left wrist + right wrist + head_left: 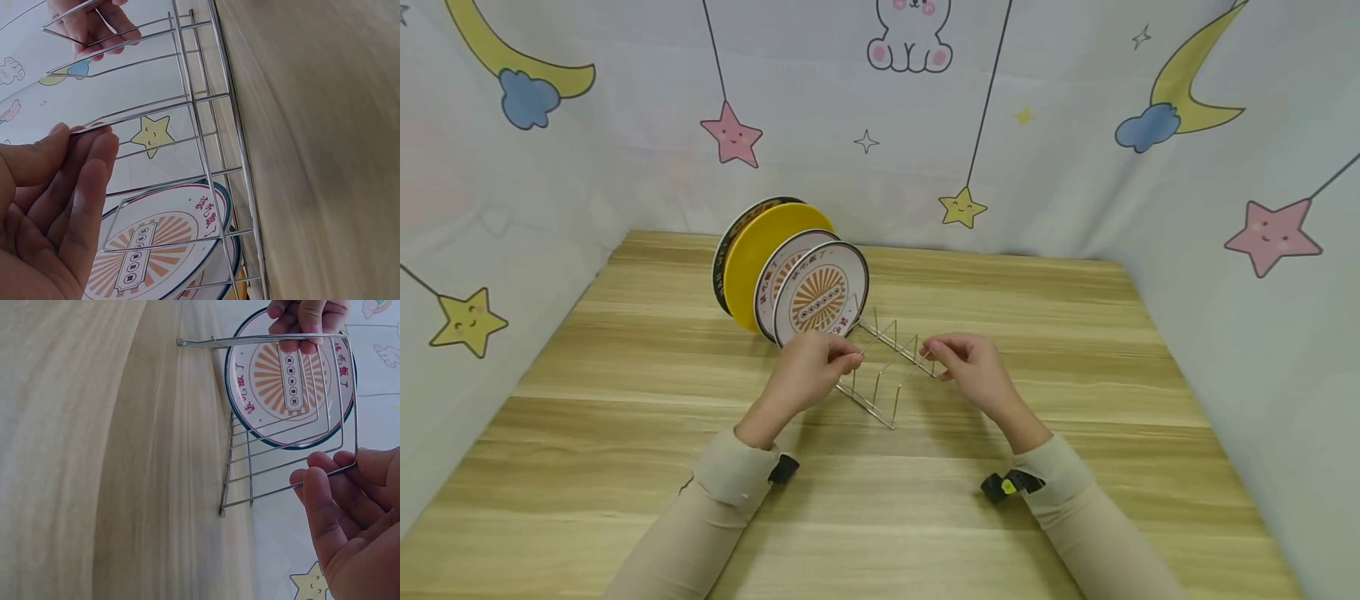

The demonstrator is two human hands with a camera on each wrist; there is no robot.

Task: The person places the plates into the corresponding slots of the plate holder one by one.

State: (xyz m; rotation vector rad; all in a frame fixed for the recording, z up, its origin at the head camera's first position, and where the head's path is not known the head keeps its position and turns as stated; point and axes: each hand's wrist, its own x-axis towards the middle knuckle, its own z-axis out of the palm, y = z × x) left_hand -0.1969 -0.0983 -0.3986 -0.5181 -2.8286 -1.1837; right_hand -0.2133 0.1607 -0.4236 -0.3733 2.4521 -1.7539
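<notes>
A silver wire dish rack (pixel 872 411) stands on the table between the two hands. My left hand (pixel 808 367) pinches one of its upright wire loops between thumb and fingers. On the right end loop, near an upper corner, my right hand (pixel 973 367) grips the wire with thumb and fingertips. A white plate (pixel 275 381) with an orange sunburst stands on edge at the rack's far left part. Behind it in the row are a second white plate (pixel 769 296), a yellow plate (pixel 752 267) and a dark patterned plate (pixel 720 275). Their lower edges are partly hidden.
The wood-grain table (pixel 880 525) runs back to a white cloth backdrop (pixel 1045 192) with printed stars and moons, which also closes both sides. Black straps with small devices (pixel 1011 483) sit at both wrists over beige sleeves.
</notes>
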